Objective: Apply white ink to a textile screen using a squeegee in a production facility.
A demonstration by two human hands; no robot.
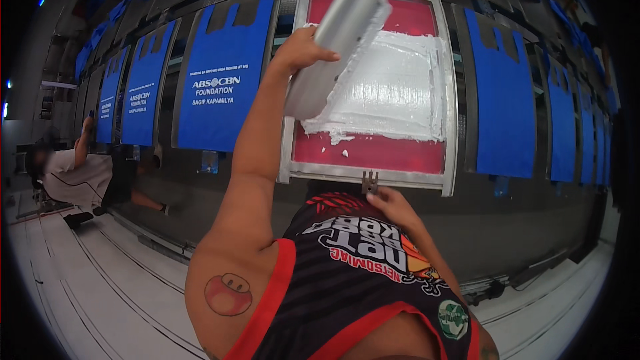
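A black, red-trimmed jersey point(303, 293) fills the bottom centre. At upper centre, the left hand point(305, 51) is closed around a tilted grey squeegee point(341, 25). The right hand point(395, 205), partly curled, meets a clamp point(370, 182) at centre; its grip is unclear. The frame point(449, 103) holds white ink point(397, 87), thickly smeared over red mesh point(377, 153).

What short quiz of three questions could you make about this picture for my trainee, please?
1. What do the left fingers hold?
2. True or false: the red screen shows both above and below the white paste.
3. On which side of the frame do blue sheets show white print? A) left B) right

Key: 1. a squeegee; 2. true; 3. A
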